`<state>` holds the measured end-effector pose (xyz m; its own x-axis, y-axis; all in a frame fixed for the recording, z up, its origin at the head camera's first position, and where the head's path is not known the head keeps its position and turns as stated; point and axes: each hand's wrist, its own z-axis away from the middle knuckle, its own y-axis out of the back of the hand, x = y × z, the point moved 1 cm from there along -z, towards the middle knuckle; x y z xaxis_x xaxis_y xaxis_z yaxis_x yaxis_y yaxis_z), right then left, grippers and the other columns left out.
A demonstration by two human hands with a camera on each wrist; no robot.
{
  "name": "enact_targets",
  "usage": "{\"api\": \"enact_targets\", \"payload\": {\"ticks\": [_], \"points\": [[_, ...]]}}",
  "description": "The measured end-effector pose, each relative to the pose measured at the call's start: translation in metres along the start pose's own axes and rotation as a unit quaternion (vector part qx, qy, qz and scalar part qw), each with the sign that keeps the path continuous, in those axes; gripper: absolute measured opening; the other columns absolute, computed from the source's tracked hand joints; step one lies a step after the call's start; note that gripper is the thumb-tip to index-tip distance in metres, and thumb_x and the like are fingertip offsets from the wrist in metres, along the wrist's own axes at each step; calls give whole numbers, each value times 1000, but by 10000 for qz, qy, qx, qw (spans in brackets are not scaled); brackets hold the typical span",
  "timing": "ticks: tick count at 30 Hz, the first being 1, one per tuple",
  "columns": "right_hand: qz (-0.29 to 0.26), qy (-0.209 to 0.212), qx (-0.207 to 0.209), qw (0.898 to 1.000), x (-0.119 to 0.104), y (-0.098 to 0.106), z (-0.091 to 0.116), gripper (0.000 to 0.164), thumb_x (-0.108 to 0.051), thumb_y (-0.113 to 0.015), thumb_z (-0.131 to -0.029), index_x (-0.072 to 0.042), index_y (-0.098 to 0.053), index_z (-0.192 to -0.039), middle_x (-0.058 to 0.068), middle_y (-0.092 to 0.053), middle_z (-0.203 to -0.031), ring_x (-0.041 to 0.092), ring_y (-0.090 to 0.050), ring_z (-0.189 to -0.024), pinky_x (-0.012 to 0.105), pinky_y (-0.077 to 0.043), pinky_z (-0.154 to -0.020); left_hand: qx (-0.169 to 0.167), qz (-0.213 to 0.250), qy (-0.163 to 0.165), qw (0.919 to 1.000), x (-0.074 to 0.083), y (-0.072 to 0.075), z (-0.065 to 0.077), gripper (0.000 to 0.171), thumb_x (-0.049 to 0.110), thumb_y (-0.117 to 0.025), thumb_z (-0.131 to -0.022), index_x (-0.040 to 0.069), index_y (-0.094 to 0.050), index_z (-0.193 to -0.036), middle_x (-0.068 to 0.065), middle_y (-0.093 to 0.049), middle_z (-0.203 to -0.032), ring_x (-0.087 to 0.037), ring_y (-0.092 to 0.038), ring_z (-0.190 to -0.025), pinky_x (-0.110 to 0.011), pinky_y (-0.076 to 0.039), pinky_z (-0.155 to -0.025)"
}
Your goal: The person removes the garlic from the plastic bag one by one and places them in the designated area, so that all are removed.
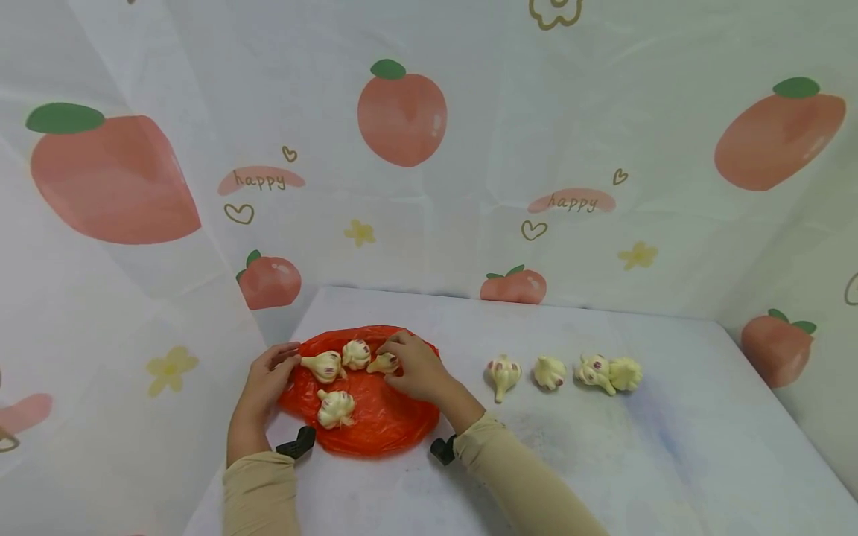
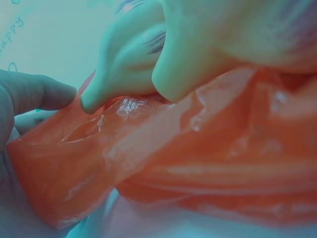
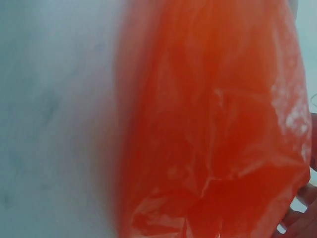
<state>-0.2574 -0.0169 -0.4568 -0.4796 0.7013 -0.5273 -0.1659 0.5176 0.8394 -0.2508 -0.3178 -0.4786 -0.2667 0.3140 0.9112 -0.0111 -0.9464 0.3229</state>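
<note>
A crumpled red plastic bag point(image 1: 385, 420) lies on the table, with several garlic bulbs resting on or in it. My left hand point(image 1: 264, 383) pinches the bag's left edge between thumb and fingers, beside a garlic bulb point(image 1: 324, 366). In the left wrist view, the thumb meets the red film point(image 2: 148, 153) just below the bulb's stem point(image 2: 91, 96). My right hand point(image 1: 418, 370) grips another bulb point(image 1: 384, 363) over the bag's right part. Two more bulbs, an upper one point(image 1: 357, 354) and a lower one point(image 1: 335, 409), sit between the hands. The right wrist view shows mostly red film point(image 3: 213, 109).
Right of the bag, several loose garlic bulbs lie in a row, from a single bulb point(image 1: 504, 374) to a touching pair point(image 1: 608, 374). The white table point(image 1: 570, 454) backs onto a hanging fruit-print cloth point(image 1: 462, 186), which also closes off both sides.
</note>
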Motion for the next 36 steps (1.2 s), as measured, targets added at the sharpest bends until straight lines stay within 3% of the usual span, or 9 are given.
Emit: {"api": "enact_targets", "payload": {"ticks": [6,17,27,36], "points": [[89,14,7,10000,-3,-1,-1,43,-17,-81,-94,-17,-71,-135,3,-61,-130,15,-58,-111,25,-56,-90,14,-42,19,10000,1,1,1,57,34,-48,-112,10,-39,-163,-23,-37,-167,-41,-40,-151,-54,-41,-123],[-149,-12,-13,9999,0,-3,1,41,-12,-79,-94,-17,-72,-134,3,-61,-130,17,-56,-115,25,-55,-91,-17,-19,-3,10000,3,1,2,57,32,-48,-112,9,-38,-163,-23,-36,-167,-41,-39,-152,-55,-39,-124],[-304,-54,-78,9995,0,-3,2,48,-16,-83,-92,-15,-69,-138,3,-61,-131,17,-57,-118,25,-57,-96,2,-44,36,10000,3,2,2,57,32,-48,-112,8,-37,-163,-24,-36,-168,-42,-38,-152,-56,-39,-124],[-248,-125,-340,9990,1,-5,2,54,-17,-82,-93,-17,-65,-144,4,-61,-140,21,-55,-131,34,-57,-106,23,-71,30,10000,3,1,2,57,33,-48,-112,8,-38,-163,-24,-36,-167,-42,-39,-152,-56,-39,-124]]}}
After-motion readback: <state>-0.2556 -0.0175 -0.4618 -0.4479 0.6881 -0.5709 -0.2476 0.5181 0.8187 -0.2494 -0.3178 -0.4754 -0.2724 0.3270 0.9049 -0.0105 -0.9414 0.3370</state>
